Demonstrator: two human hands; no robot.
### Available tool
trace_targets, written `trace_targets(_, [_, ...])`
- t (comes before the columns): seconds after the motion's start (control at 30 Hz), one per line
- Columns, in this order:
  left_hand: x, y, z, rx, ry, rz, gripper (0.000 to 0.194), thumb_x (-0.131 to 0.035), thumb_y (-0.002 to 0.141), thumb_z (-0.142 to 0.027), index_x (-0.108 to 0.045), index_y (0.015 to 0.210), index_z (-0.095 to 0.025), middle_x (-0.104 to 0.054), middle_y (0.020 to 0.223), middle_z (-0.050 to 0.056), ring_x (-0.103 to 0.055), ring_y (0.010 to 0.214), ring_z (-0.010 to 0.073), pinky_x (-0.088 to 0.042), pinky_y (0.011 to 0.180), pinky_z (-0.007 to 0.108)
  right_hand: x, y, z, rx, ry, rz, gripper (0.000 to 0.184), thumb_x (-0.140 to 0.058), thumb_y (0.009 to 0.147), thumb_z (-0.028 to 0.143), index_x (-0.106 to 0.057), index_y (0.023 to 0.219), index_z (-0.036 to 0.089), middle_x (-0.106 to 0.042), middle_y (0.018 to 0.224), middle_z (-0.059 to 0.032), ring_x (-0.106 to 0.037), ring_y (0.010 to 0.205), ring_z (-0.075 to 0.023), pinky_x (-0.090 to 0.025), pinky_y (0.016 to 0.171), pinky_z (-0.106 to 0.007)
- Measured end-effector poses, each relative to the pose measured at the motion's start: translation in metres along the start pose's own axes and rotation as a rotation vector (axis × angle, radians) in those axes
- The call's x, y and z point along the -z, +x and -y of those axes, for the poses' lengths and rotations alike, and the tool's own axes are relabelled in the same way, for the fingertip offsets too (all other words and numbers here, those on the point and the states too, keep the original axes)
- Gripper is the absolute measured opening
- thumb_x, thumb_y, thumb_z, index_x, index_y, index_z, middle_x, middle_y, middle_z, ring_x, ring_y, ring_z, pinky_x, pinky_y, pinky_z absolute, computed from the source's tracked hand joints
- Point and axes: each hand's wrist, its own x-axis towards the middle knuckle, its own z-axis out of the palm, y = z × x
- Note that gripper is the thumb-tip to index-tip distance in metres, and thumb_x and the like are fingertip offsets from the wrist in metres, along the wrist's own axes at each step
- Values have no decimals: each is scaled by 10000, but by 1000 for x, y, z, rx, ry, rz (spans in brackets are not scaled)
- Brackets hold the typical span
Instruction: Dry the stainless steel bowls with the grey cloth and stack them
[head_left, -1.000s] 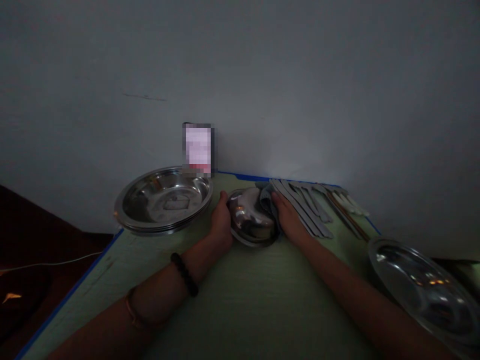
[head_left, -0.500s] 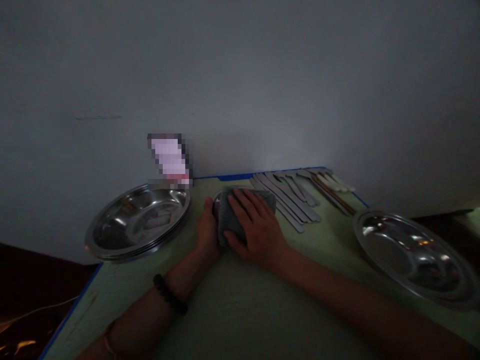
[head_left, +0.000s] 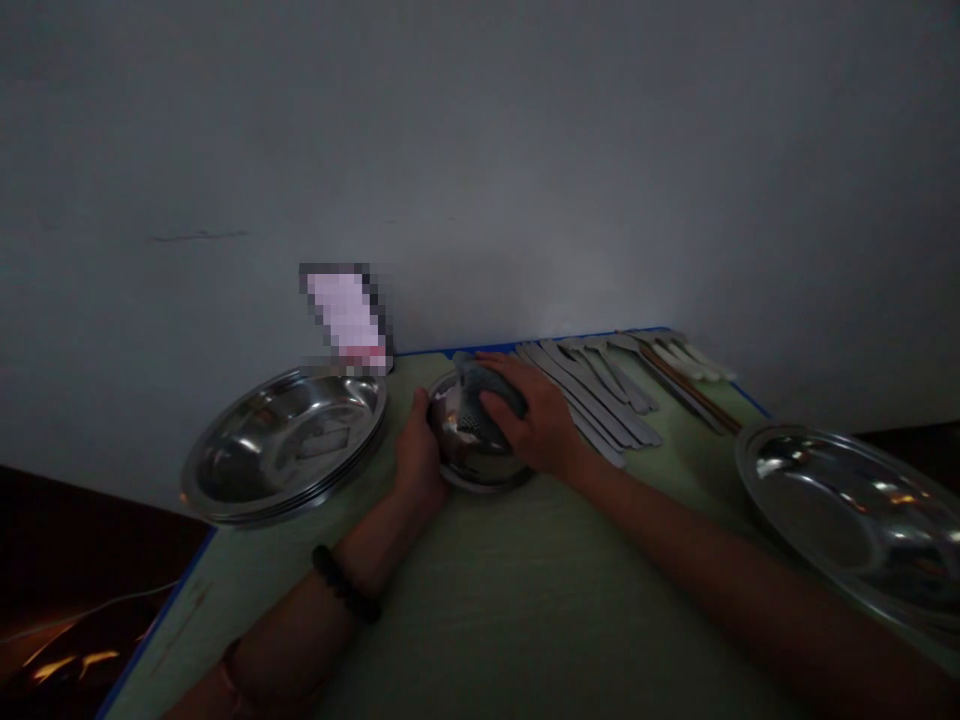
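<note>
A small shiny metal bowl (head_left: 474, 462) is at the middle of the table and seems to be upside down. My left hand (head_left: 421, 455) grips its left edge, thumb up along the side. With my right hand (head_left: 541, 415) I hold a folded grey cloth (head_left: 476, 398), pressed against the top and right of the bowl. The hand and cloth cover much of the bowl's right side. Left of my left hand sits a stack of metal basins (head_left: 289, 445).
Several table knives (head_left: 600, 405), spoons and forks lie right of my right hand, beside brown chopsticks (head_left: 686, 385) and white-handled utensils (head_left: 694, 360). A metal basin (head_left: 825, 500) stands on the right. A blurred phone (head_left: 349, 315) leans on the wall behind the green table (head_left: 480, 600).
My right hand has drawn the cloth back and bunched it, so more of the bowl's metal surface shows. My left hand keeps its grip. The view has shifted slightly.
</note>
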Motion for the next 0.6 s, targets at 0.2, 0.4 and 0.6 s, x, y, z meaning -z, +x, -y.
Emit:
trace_targets(0.2, [-1,1,-1,50,-56,27,293,-507,893,-346,-694,865,-122,-750,807,95,-709,857,226,-570,785,338,-9,-10,-17,-410,233,-180,318,-464,853,367,-645,1066,215,-703,1075,-53,-613,1070,-230,-430,993,-406])
trace_targets(0.4, [1,1,-3,101,-100,108,348,-466,914,-353,-688,1018,-106,-762,899,111,-712,889,230,-552,849,362,-10,-8,-22,-491,214,-176,318,-408,863,401,-658,966,234,-710,1006,-43,-608,1053,-234,-416,987,-409])
trace_targets(0.6, [1,0,-2,113,-150,187,396,-420,926,-344,-673,1079,-81,-764,917,124,-710,914,248,-537,887,382,-10,-12,-19,-429,190,-146,349,-398,865,402,-625,1050,214,-689,1080,-72,-617,1045,-237,-434,964,-387])
